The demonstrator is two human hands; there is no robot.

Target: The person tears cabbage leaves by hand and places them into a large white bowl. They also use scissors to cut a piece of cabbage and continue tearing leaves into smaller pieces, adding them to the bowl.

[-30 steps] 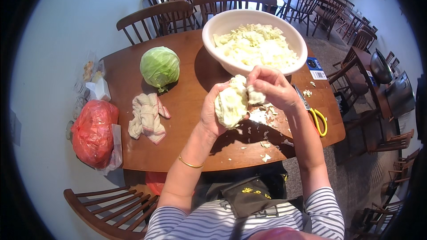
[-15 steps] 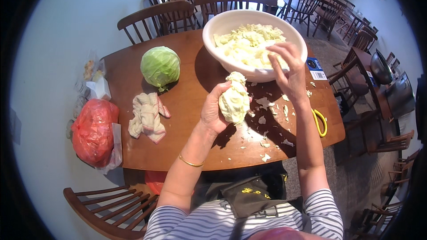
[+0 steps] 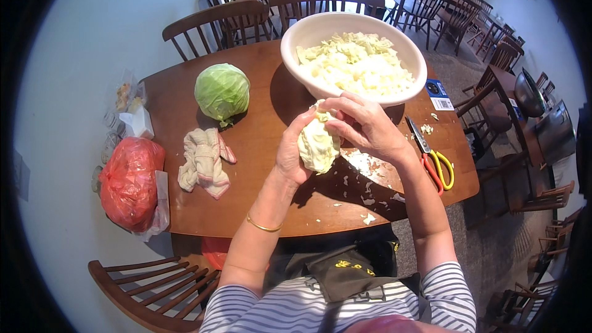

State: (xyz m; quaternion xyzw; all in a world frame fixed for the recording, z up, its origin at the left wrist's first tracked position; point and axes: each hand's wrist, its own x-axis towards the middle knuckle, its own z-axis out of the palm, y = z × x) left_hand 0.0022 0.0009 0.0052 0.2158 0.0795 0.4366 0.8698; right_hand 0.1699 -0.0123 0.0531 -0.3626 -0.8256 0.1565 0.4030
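Note:
My left hand (image 3: pixel 292 153) is wrapped round a pale, partly stripped cabbage (image 3: pixel 319 147), held above the table in front of the bowl. At its upper end my right hand (image 3: pixel 365 124) pinches the leaves, the fingertips partly hidden behind one another. A large white bowl (image 3: pixel 290 61) stands just beyond, heaped with torn cabbage pieces (image 3: pixel 357 65). To the left sits a whole green cabbage (image 3: pixel 222 94). Beside my right forearm lie scissors (image 3: pixel 439 163) with one red and one yellow handle.
Cabbage scraps (image 3: pixel 367 169) are scattered over the wooden table (image 3: pixel 259 209). A crumpled cloth (image 3: pixel 205 163) lies at the left, near a red plastic bag (image 3: pixel 131 182). Beyond the right edge, metal pots (image 3: pixel 555 132) stand on another table. A wooden chair (image 3: pixel 154 296) is at lower left.
My right hand has come back from over the bowl to the cabbage's upper end. The scissors now show more fully beside my right forearm. My left hand keeps its hold.

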